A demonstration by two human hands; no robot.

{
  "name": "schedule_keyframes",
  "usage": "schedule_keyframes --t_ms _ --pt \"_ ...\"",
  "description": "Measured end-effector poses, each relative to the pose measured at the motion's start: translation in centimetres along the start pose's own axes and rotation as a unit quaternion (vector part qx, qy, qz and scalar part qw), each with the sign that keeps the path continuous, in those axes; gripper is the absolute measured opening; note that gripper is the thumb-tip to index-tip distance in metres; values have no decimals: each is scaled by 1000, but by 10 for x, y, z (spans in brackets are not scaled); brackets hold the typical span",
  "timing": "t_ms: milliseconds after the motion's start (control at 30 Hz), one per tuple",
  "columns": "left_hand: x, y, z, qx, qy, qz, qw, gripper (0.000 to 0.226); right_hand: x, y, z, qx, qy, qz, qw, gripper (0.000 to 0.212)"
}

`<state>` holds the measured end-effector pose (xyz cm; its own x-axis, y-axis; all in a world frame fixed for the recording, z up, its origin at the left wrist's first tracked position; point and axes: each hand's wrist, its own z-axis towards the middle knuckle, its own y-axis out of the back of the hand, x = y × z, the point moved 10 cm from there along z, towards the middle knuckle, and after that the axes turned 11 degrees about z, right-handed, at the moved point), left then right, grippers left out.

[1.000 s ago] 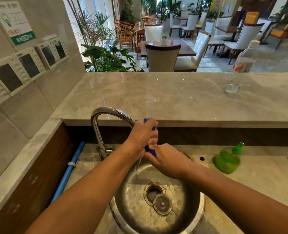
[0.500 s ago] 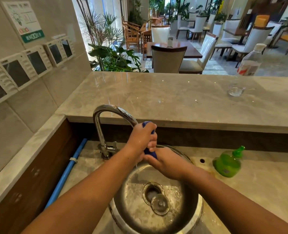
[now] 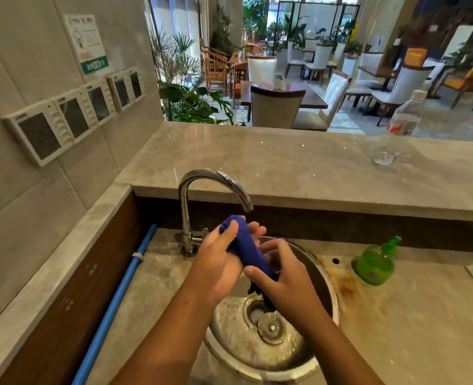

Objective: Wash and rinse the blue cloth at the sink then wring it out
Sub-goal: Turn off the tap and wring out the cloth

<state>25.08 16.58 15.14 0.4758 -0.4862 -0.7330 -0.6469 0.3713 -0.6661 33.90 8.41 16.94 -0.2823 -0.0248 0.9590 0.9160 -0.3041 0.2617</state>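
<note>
The blue cloth (image 3: 247, 247) is twisted into a tight roll, held slanted over the round steel sink (image 3: 324, 276). My left hand (image 3: 215, 262) grips its upper end just below the faucet spout. My right hand (image 3: 278, 276) grips the lower end, and a dark tail of cloth hangs from it toward the drain. The chrome faucet (image 3: 186, 207) arches over the basin; I see no water running from it. The drain and its loose round plug (image 3: 271, 326) lie wet at the sink bottom.
A green soap pump bottle (image 3: 375, 263) stands right of the sink. A blue pipe (image 3: 118, 298) runs along the left. A clear plastic bottle (image 3: 396, 129) stands on the raised marble counter (image 3: 285, 165). Wall control panels (image 3: 71, 118) are on the left.
The view has dipped slightly. My hands have rotated and spread apart along the cloth, so much more of the twisted blue roll shows between them.
</note>
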Motion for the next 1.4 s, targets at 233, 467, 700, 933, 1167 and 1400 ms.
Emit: schedule_keyframes --t_ms 233,467,700,933,1167,1400 --pt "-7 34 -47 54 15 7 998 42 -25 -53 -37 9 -197 328 924 38" --pt "-4 77 -79 -26 35 75 996 49 -58 -88 -58 -7 -280 327 903 36" --pt "-10 80 -92 -50 22 25 998 53 -43 -92 -57 13 -220 281 934 38" --pt "-6 104 -101 -127 22 113 985 36 -61 -94 -60 45 -269 359 892 39" --pt "-13 124 -107 -224 39 327 917 30 -71 -97 -62 52 -274 313 908 29" --pt "-35 101 -109 -150 48 518 841 50 -64 -110 -53 103 -256 386 880 53"
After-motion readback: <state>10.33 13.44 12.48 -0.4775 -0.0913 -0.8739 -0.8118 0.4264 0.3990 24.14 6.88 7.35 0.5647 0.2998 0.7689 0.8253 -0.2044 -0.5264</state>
